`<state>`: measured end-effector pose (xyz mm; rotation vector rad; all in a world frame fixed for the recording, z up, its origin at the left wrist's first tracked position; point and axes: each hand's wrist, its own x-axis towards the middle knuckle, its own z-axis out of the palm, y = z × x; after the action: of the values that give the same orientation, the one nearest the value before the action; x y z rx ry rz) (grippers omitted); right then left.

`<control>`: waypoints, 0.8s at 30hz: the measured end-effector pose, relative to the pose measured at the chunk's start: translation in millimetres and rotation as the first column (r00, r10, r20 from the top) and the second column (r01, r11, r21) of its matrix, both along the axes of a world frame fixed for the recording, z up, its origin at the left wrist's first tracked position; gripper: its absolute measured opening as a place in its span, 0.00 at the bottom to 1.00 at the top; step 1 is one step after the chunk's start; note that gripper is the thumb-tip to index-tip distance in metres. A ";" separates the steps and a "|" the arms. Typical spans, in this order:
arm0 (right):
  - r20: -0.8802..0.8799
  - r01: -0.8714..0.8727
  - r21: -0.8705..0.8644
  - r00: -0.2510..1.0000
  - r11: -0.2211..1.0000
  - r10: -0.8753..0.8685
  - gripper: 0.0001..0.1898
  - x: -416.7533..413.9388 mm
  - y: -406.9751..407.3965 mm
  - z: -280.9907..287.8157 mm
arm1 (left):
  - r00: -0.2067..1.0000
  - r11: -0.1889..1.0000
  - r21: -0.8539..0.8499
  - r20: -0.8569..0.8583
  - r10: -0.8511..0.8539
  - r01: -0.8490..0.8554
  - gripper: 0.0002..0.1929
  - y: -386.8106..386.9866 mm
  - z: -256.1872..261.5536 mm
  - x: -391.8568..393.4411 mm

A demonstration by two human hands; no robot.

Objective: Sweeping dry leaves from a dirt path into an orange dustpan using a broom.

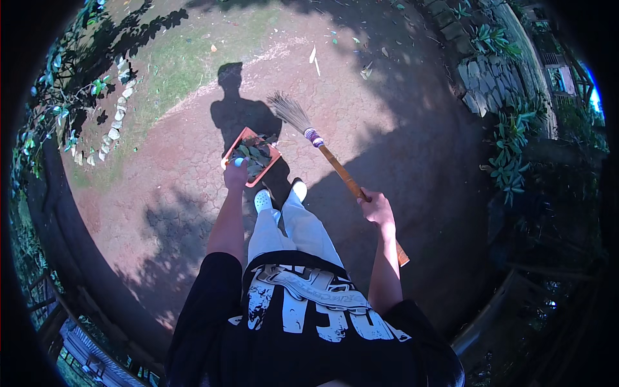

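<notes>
My left hand (236, 173) grips an orange-red plastic dustpan (265, 172) at its near left side, in front of my feet. Dark and green leaves (255, 151) fill much of the pan. In my right hand (376, 208) is the wooden handle of a stick broom (338, 167). Its bristles (291, 110) fan out up and to the left, beyond the pan, and purple and white binding wraps their base. The handle's end shows past my right wrist. Whether the bristles touch the ground, I cannot tell.
Scattered leaves (366, 72) lie on the cracked dirt ground ahead. A curved row of pale stones (114, 133) borders plants at the left. To the right stand a stone-faced edge (491, 80) and leafy plants (510, 140). Wooden railings show at lower left.
</notes>
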<state>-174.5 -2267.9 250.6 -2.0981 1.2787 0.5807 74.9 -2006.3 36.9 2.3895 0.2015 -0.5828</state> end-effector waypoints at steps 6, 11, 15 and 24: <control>-0.180 -0.147 -0.118 0.976 0.982 0.124 0.18 60.8 13.7 -64.9 | 0.994 0.994 -0.041 -0.030 -0.104 0.102 0.25 6.6 -15.5 7.1; -0.173 -0.197 -0.025 0.967 0.980 0.189 0.19 15.2 54.9 -70.8 | 0.994 0.991 -0.088 -0.017 -0.106 0.104 0.26 21.7 -24.9 1.6; -0.049 -0.098 0.002 0.994 0.995 0.098 0.20 -57.5 59.8 -54.4 | 0.995 0.993 -0.078 0.064 -0.082 0.087 0.25 17.0 -19.7 -4.4; 0.087 0.272 0.220 0.951 0.937 -0.296 0.22 -82.9 60.6 4.6 | 0.987 0.988 0.010 -0.016 -0.157 0.157 0.27 28.4 -38.2 5.2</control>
<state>-257.4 -2207.3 255.2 -1.7125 1.3603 0.4323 80.1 -1978.0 -1.3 2.4273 0.0227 -0.6739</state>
